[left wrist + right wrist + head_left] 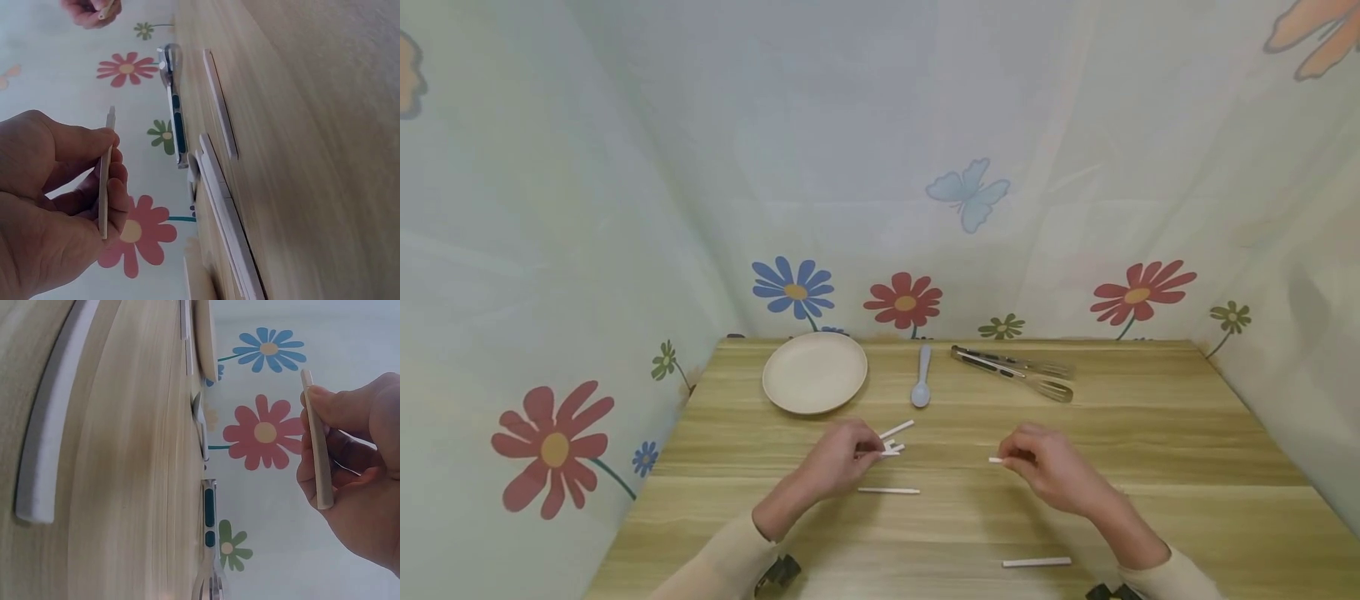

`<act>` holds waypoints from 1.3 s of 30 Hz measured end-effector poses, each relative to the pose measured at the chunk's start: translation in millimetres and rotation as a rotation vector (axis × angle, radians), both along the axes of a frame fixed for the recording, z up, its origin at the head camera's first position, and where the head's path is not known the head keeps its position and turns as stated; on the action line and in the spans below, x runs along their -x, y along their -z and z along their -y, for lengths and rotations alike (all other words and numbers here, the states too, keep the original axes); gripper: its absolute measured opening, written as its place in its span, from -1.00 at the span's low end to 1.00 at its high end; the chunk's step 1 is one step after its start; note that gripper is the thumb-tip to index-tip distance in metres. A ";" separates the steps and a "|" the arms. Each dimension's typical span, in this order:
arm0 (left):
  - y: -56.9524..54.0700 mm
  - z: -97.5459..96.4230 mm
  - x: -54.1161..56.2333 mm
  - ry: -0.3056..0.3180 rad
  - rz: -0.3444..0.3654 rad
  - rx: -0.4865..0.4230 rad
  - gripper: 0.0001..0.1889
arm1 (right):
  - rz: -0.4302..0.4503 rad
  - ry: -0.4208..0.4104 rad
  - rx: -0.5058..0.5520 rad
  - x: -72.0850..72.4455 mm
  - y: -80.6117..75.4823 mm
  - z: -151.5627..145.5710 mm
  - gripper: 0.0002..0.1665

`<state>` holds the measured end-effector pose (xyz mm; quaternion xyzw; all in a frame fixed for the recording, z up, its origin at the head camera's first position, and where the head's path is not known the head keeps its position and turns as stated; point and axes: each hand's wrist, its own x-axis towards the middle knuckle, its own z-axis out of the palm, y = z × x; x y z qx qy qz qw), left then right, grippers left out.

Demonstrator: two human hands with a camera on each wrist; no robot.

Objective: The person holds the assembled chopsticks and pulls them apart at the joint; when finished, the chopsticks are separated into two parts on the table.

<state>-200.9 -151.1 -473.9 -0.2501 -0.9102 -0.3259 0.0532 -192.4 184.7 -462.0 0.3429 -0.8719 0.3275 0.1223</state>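
Note:
My left hand point(842, 458) pinches a thin white stick between thumb and fingers, above the table; in the left wrist view this stick point(106, 181) has a narrower tip. Opposite it, my right hand point(1052, 467) pinches a similar white stick point(320, 456), raised clear of the tabletop. The two held sticks are apart. Several more white sticks lie on the table: one point(898, 429) just beyond the left hand with others close by, partly hidden, another point(889, 491) nearer me, and one point(1036, 562) in front of the right forearm.
On the wooden table point(1150, 450), a round cream plate point(815, 373) stands at the back left. Beside it lies a pale blue-grey spoon point(922, 379), then metal tongs point(1015, 369) with dark grips. Flower-printed curtains point(880, 167) border the back and sides.

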 end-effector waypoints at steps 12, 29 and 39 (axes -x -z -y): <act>6.9 -2.0 0.2 0.023 -0.034 0.002 -0.93 | 0.002 -0.033 0.016 -4.7 0.5 -3.8 -0.77; 14.2 -5.9 -2.0 0.054 -0.013 -0.040 -0.92 | -0.003 -0.081 0.006 -12.8 5.0 -8.0 -0.78; 17.5 -6.5 -1.9 0.050 0.045 -0.007 -0.95 | 0.085 -0.081 -0.023 -17.7 9.6 -14.3 -0.85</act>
